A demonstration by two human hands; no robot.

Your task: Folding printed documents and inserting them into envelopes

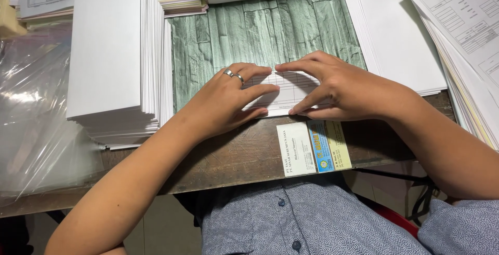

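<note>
Both hands, left hand [228, 102] and right hand [332, 86], press fingers flat on a half-folded printed slip [285, 93] on the desk [239, 153], white stacks [112, 52] beside.

desk [244, 153] | green mat [260, 31], paper stacks [112, 52], folded form [283, 91], probably cards [313, 147]

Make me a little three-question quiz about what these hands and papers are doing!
1. True or false: both hands press on the same folded paper form.
2. Which hand wears rings?
3. The tall stack of white sheets lies on which side of the hands: A) the left, B) the right?

Key:
1. True.
2. The left hand; the right hand is bare.
3. A.
</note>
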